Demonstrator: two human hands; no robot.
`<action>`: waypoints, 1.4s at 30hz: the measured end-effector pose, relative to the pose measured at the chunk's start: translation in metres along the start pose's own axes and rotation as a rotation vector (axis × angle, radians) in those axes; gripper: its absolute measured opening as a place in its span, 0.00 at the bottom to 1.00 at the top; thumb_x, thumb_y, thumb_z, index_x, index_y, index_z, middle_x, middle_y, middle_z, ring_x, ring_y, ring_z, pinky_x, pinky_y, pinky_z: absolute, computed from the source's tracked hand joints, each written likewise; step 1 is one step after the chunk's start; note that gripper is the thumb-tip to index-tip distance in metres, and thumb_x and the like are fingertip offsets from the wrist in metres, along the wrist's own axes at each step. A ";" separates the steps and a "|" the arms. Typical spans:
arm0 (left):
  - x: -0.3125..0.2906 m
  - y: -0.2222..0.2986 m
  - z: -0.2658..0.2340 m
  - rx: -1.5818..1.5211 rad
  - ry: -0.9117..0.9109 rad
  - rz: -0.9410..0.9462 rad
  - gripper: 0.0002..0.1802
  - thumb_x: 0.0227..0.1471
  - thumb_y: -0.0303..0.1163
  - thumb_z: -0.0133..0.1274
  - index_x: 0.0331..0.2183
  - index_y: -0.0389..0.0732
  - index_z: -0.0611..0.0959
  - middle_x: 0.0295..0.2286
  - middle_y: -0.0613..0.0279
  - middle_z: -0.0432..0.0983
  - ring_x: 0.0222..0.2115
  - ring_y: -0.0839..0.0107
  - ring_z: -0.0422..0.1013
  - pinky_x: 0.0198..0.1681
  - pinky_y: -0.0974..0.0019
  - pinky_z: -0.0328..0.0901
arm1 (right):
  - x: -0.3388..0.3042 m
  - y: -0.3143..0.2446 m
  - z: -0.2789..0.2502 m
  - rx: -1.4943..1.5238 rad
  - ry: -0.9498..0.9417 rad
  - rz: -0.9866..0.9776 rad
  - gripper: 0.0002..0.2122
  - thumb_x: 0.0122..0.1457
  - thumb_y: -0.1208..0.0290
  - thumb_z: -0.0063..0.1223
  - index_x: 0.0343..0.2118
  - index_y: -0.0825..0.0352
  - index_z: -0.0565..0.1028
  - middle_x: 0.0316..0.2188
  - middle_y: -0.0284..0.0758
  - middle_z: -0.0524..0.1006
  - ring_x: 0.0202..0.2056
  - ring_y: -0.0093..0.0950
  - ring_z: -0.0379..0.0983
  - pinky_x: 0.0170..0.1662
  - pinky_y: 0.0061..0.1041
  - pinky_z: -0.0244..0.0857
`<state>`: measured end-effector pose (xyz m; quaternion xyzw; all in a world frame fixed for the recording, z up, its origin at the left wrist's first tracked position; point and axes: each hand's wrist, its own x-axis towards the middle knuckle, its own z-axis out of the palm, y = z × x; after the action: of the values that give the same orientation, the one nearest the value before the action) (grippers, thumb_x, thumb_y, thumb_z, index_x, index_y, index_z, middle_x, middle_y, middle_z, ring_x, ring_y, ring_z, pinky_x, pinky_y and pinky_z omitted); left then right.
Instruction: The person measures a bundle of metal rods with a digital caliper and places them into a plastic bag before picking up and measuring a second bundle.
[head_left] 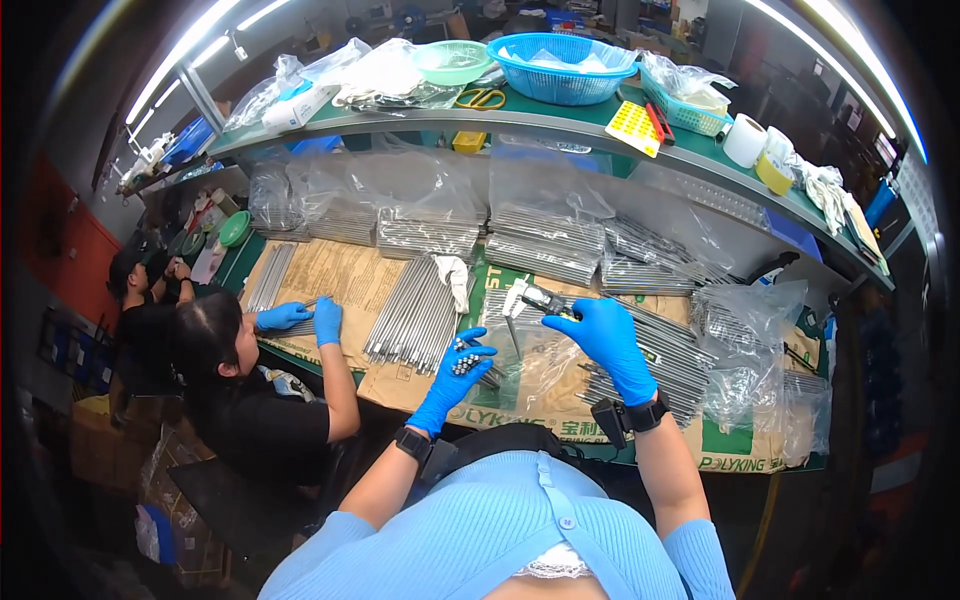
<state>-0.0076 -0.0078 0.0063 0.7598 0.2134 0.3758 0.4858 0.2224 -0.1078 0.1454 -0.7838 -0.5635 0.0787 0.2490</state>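
My left hand (440, 390), in a blue glove, is closed round a bundle of thin metal rods (468, 363), whose ends point up toward me. In my gloved right hand (612, 345) is a digital caliper (541, 299), held by its dark body with the jaws toward the left. One single metal rod (514, 338) slants below the jaws; whether they touch it I cannot tell. Left of my left hand lies a row of loose rods (405, 318) on brown paper, with a white glove (454, 280) on its edge. Another spread of rods (665, 355) lies beneath and beyond my right hand.
Plastic-bagged rod bundles (545, 245) line the bench's back. Above them, a shelf (560, 122) carries a blue basket (560, 75), scissors (481, 98) and tape rolls (745, 140). At my left a gloved co-worker (250, 400) handles rods; another person (140, 275) sits farther off.
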 end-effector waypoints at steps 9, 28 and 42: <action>0.007 0.007 0.022 -0.151 0.050 -0.155 0.11 0.43 0.23 0.57 0.34 0.37 0.80 0.38 0.61 0.69 0.35 0.71 0.68 0.41 0.72 0.63 | 0.002 -0.014 0.055 -0.084 0.048 -0.144 0.25 0.45 0.43 0.54 0.16 0.67 0.74 0.13 0.41 0.72 0.19 0.36 0.72 0.22 0.31 0.65; 0.017 -0.007 0.028 -0.213 0.233 -0.252 0.08 0.43 0.24 0.58 0.29 0.35 0.76 0.30 0.62 0.69 0.31 0.72 0.67 0.36 0.70 0.62 | -0.022 0.010 0.066 -0.008 -0.017 -0.022 0.26 0.44 0.42 0.54 0.17 0.67 0.75 0.11 0.40 0.70 0.15 0.35 0.70 0.19 0.30 0.61; 0.000 0.011 0.009 0.134 0.056 0.073 0.14 0.44 0.21 0.52 0.38 0.37 0.79 0.40 0.55 0.68 0.44 0.64 0.64 0.45 0.66 0.61 | 0.002 -0.002 0.015 -0.036 0.001 -0.047 0.26 0.44 0.42 0.54 0.14 0.67 0.73 0.12 0.41 0.70 0.17 0.37 0.70 0.21 0.31 0.63</action>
<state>-0.0014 -0.0180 0.0141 0.7870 0.2236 0.3993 0.4138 0.2158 -0.1007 0.1335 -0.7747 -0.5829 0.0625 0.2367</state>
